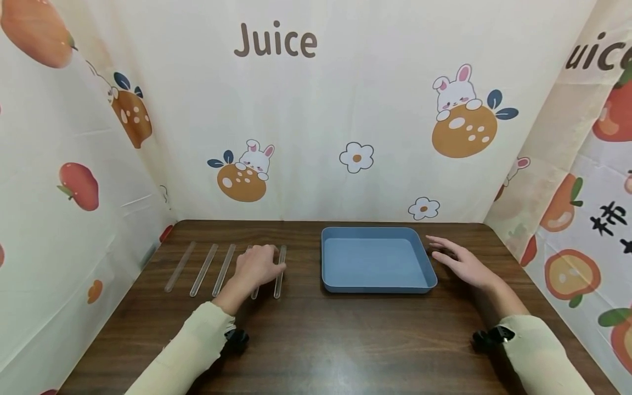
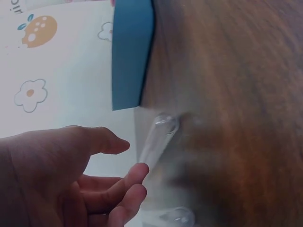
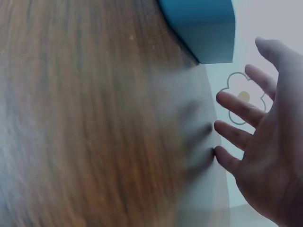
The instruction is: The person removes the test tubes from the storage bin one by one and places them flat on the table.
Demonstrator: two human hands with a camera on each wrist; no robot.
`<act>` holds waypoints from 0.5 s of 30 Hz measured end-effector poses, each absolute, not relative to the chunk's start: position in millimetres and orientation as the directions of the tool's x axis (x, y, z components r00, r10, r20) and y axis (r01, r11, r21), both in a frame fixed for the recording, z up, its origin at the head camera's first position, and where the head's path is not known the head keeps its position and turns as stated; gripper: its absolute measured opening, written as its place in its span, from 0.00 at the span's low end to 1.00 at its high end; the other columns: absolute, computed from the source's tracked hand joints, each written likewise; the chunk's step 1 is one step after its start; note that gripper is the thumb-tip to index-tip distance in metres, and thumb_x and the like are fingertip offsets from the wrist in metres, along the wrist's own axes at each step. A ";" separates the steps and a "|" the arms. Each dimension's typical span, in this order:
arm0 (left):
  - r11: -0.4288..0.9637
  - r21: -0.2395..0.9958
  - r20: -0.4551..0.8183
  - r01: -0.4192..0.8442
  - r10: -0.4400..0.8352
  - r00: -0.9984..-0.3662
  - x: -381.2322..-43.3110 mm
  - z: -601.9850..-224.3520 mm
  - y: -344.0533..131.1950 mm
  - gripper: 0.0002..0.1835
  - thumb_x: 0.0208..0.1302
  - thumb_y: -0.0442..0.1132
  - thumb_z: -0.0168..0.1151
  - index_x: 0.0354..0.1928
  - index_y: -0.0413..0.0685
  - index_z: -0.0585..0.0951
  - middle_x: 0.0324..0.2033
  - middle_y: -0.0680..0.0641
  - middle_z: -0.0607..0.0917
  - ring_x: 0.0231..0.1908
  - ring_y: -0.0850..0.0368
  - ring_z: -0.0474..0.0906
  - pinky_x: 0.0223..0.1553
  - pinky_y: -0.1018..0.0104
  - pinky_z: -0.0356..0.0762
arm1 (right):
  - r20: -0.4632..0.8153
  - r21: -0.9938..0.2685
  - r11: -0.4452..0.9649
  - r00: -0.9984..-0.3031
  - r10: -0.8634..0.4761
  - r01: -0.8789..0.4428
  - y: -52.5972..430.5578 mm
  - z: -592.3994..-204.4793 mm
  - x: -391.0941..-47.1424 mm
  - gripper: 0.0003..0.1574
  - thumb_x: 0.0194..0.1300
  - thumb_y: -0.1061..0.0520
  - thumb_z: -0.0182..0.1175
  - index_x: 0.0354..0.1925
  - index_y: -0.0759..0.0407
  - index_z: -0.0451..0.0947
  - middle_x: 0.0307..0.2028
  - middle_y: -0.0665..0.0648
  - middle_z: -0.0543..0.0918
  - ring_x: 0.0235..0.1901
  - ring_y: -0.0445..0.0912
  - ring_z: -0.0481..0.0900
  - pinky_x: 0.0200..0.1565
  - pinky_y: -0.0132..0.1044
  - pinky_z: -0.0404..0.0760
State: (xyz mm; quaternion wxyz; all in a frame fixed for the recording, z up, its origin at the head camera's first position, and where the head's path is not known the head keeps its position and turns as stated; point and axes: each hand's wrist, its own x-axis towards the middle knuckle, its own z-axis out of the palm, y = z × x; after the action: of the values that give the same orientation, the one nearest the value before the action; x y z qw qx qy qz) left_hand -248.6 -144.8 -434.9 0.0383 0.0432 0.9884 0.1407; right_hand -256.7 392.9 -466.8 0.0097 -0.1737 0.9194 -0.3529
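Several clear test tubes lie side by side on the left of the table, among them one at the far left (image 1: 180, 267) and one at the right end of the row (image 1: 278, 282). Over the right part of that row is my left hand (image 1: 258, 265), its thumb and fingers apart. In the left wrist view a test tube (image 2: 159, 139) lies just beyond the fingertips; whether they touch it I cannot tell. My right hand (image 1: 456, 264) hovers beside the right edge of the blue tray (image 1: 377, 260), fingers spread and holding nothing.
The brown wooden table (image 1: 355, 340) runs back to a printed curtain (image 1: 306, 109), with more curtain at the left and right sides. The tray has a low raised rim. A black wrist camera (image 1: 237, 339) sits on the left sleeve, another (image 1: 492, 337) on the right.
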 end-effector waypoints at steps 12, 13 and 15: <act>0.939 0.330 0.036 0.100 0.093 -0.995 -231.0 -405.2 -179.8 0.25 0.78 0.49 0.65 0.70 0.46 0.86 0.17 0.54 0.72 0.19 0.58 0.64 0.21 0.64 0.57 | 0.096 -0.587 0.780 -0.975 -0.199 -0.217 400.5 -440.1 -248.2 0.32 0.90 0.45 0.55 0.77 0.62 0.77 0.73 0.75 0.82 0.74 0.76 0.75 0.67 0.79 0.75; 0.938 0.330 0.039 0.104 0.097 -0.995 -229.5 -402.8 -183.7 0.25 0.78 0.49 0.65 0.70 0.46 0.86 0.18 0.54 0.73 0.19 0.57 0.65 0.21 0.64 0.58 | 0.097 -0.577 0.787 -0.975 -0.201 -0.220 401.3 -437.6 -247.1 0.32 0.90 0.44 0.54 0.77 0.62 0.77 0.73 0.76 0.82 0.74 0.76 0.76 0.67 0.79 0.76; 0.938 0.330 0.041 0.112 0.104 -0.994 -226.1 -398.1 -191.1 0.25 0.79 0.49 0.65 0.70 0.46 0.85 0.18 0.53 0.74 0.19 0.57 0.65 0.21 0.64 0.59 | 0.108 -0.559 0.796 -0.973 -0.206 -0.230 403.4 -432.6 -245.3 0.33 0.90 0.43 0.55 0.77 0.62 0.77 0.72 0.75 0.82 0.73 0.75 0.78 0.66 0.78 0.78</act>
State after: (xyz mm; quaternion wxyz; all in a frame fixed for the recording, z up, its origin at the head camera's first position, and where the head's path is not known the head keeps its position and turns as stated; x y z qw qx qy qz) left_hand -226.1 -191.1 -398.1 -0.0113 0.0548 0.9842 0.1680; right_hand -245.3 403.4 -432.6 -0.0207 -0.1151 0.9475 -0.2977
